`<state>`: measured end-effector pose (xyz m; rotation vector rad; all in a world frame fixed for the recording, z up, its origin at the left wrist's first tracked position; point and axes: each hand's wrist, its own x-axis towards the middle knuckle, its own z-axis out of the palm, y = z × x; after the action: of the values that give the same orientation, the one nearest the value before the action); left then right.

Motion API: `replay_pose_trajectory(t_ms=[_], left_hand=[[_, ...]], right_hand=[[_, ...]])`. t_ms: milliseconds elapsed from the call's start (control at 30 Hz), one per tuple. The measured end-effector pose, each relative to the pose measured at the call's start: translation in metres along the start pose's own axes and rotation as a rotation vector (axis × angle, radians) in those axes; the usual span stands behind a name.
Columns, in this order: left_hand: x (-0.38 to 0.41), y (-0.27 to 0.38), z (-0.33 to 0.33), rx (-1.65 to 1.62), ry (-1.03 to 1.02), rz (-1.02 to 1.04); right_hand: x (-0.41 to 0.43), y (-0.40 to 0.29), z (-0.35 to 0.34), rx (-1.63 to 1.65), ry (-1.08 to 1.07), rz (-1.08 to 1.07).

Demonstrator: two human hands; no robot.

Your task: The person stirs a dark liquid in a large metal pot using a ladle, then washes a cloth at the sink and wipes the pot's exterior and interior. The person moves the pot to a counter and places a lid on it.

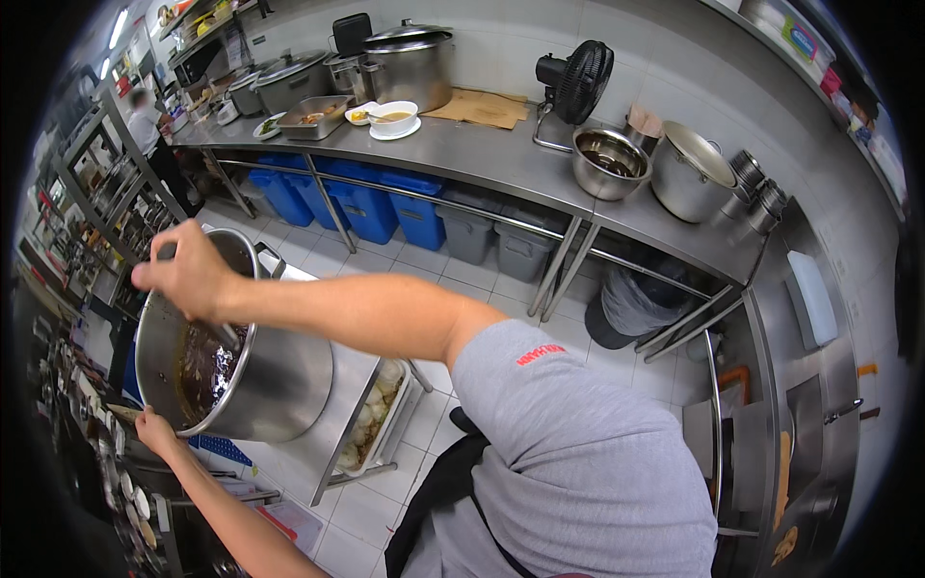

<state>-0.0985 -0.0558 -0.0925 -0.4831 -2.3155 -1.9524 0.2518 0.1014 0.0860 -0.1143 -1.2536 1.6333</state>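
A large stainless steel stockpot [289, 390] stands on a small metal table [318, 462] before me. Dark brown, glossy liquid [217, 368] lies in its bottom. My right hand [191, 274] is above the pot's mouth, closed around the dark-ended handle of a utensil [230, 336]. The utensil's metal shaft slants down toward the liquid, and its lower end is hidden. At the near lower rim, my left hand [155, 431] is against the pot's side, its fingers around a pale, flat piece [124, 412]. Whether that is a cloth or a wooden part I cannot tell.
Below the table sits a tray of peeled onions [372, 415]. Along the wall runs a steel counter [477, 166] with a fan [578, 79], a steel bowl [611, 162] and pots. Blue bins [361, 209] and a lined trash bin [629, 311] stand underneath. A person [148, 130] is far left.
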Motion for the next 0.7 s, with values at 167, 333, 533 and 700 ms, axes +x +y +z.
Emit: replay_pose_trajectory(t_ms=[167,333,533,700], left_hand=[[0.009,-0.015,-0.013,0.023,0.023,0.011],[-0.012,-0.004,-0.006,-0.069,-0.030,-0.019],[-0.019,0.003,-0.005,-0.121,-0.027,-0.042],[-0.012,0.003,-0.001,-0.042,-0.013,-0.006]], right_hand=[[-0.009,0.050,0.034,-0.083,-0.092,-0.388],[0.007,0.105,0.049,-0.170,-0.262,-0.512],[0.081,0.143,0.040,-0.253,-0.211,-0.602],[0.111,0.132,0.007,-0.452,-0.068,-0.643]])
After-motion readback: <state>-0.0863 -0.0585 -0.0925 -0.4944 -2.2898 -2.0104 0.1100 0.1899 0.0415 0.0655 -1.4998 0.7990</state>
